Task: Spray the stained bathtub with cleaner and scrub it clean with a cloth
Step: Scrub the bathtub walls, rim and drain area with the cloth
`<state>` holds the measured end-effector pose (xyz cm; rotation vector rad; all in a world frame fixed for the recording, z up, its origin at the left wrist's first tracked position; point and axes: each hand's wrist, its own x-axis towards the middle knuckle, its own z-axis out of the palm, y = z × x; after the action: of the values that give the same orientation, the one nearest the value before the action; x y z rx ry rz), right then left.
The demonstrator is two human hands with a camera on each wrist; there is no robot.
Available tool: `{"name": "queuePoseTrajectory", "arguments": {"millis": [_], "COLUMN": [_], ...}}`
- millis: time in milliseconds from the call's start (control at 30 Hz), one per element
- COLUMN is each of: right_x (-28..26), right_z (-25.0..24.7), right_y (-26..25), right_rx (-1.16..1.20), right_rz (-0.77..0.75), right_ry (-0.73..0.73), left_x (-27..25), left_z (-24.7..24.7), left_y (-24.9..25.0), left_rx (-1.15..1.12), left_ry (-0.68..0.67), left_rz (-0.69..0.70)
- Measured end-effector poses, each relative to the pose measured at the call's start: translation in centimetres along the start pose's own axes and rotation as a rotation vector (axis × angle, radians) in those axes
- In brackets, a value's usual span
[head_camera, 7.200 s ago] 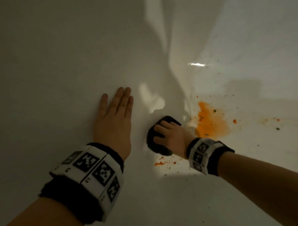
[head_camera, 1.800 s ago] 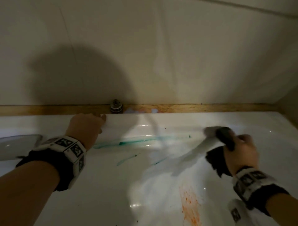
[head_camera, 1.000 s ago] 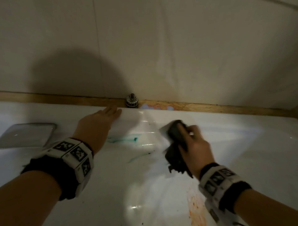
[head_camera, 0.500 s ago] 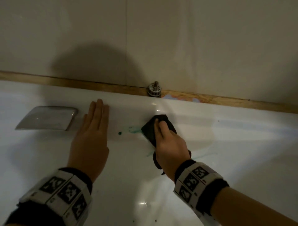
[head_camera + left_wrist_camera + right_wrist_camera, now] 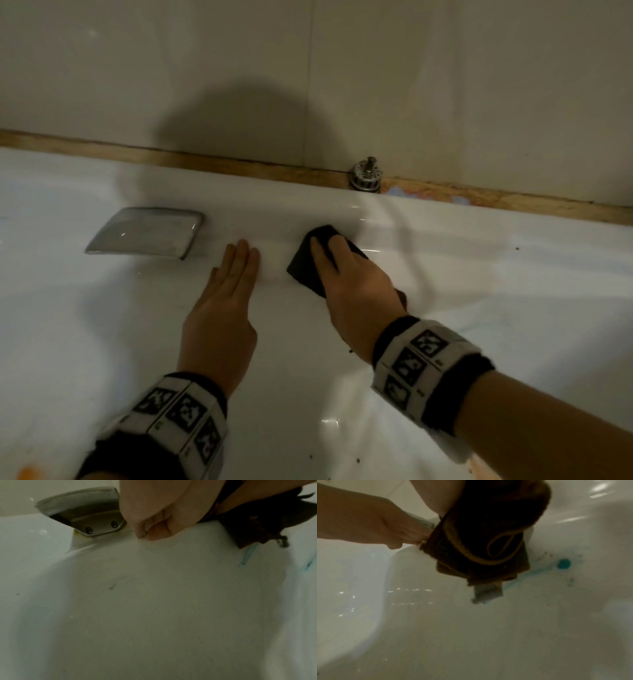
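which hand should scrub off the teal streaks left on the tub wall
Right. The right hand already presses the dark cloth beside the teal streaks; the left hand lies flat and bare on the tub wall.

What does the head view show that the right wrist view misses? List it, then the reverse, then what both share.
Only the head view: the chrome grab handle on the bathtub wall, the metal tap fitting at the rim, the wooden strip under the tiled wall, and both wristbands.

Only the right wrist view: a teal blob with a teal streak running from under the cloth, and the cloth's light label.

Both: the right hand pressing the dark cloth against the tub, and the left hand flat beside it.
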<state>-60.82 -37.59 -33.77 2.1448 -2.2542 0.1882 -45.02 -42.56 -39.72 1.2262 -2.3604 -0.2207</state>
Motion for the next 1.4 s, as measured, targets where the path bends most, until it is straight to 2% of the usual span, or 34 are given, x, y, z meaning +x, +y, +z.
{"name": "queuePoseTrajectory", "arguments": {"millis": [67, 133, 233, 267, 367, 433, 467, 533, 667, 767, 800, 833, 900, 967, 1033, 1067, 1133, 1233, 1267, 1300, 1333, 1400], "right_x": [0.1, -0.4, -2.9, -4.0, -4.9, -2.9, -1.9, -0.4, -0.6, -2.7, -3.6, -4.0, -3.3, -1.4, -0.2, -0.1, -0.8, -2.8, -3.5, -4.4, -5.5, -8.0], "right_z": [1.1, 1.7, 1.9, 2.1, -0.1, -0.7, -0.5, 0.8, 2.1, 2.6, 2.4, 1.9, -0.1, -0.6, 0.2, 0.7, 1.6, 2.9, 2.9, 2.6, 2.4, 2.0], "right_y": [-0.2, 0.4, 1.1, 1.5, 1.9, 1.0, 0.3, -0.9, -1.9, -1.5, -1.2, -0.7, 0.3, 0.8, 0.2, -0.8, -2.0, -1.2, -0.5, 0.8, 2.5, 5.7], "right_rx": [-0.014, 0.014, -0.001, 0.009, 0.178, 0.168, 0.126, 0.063, 0.053, 0.063, 0.1, 0.145, 0.161, 0.152, 0.111, 0.016, 0.066, 0.139, 0.125, 0.139, 0.155, 0.136], "right_rz": [-0.03, -0.124, -0.355, -0.379, -0.136, 0.021, 0.039, 0.014, -0.101, -0.277, -0.271, -0.203, -0.088, -0.034, -0.009, -0.028, -0.015, -0.167, -0.248, -0.248, -0.175, -0.022], "right_ry": [0.055, 0.089, -0.05, -0.061, -0.009, 0.055, 0.095, 0.168, 0.101, 0.044, 0.038, 0.014, 0.097, 0.139, 0.066, 0.059, 0.044, -0.109, -0.107, -0.165, -0.211, -0.185], "left_x": [0.0, -0.1, 0.0, 0.0, -0.1, -0.1, -0.1, -0.1, 0.0, 0.0, 0.0, 0.0, -0.1, -0.2, -0.1, -0.1, -0.2, 0.0, 0.0, 0.0, 0.0, -0.4], "left_z": [0.0, -0.1, -0.8, -1.0, -1.2, -1.2, -1.3, -1.4, -1.1, -1.1, -1.1, -1.0, -0.8, -0.7, -0.8, -0.9, -0.9, -1.7, -1.9, -2.0, -1.9, -1.1], "left_y": [0.0, -0.1, 0.0, 0.0, -0.1, 0.0, 0.2, 0.3, 0.0, -0.1, -0.1, -0.3, -0.4, -0.3, -0.1, 0.0, -0.1, 0.5, 0.7, 0.8, 0.6, 0.4], "left_rx": [0.004, 0.025, 0.011, -0.002, -0.024, -0.015, -0.011, -0.011, -0.003, -0.008, -0.002, 0.003, 0.016, 0.037, 0.021, 0.021, 0.027, 0.037, 0.028, 0.026, 0.038, 0.127], "left_ry": [-0.021, -0.055, -0.104, -0.121, -0.108, -0.117, -0.126, -0.133, -0.105, -0.093, -0.091, -0.074, -0.057, -0.069, -0.087, -0.083, -0.08, -0.097, -0.113, -0.124, -0.124, -0.139], "left_rz": [-0.014, -0.008, -0.049, -0.067, -0.066, -0.072, -0.081, -0.106, -0.079, -0.086, -0.084, -0.071, -0.036, -0.041, -0.075, -0.08, -0.077, -0.084, -0.106, -0.112, -0.091, -0.023]}}
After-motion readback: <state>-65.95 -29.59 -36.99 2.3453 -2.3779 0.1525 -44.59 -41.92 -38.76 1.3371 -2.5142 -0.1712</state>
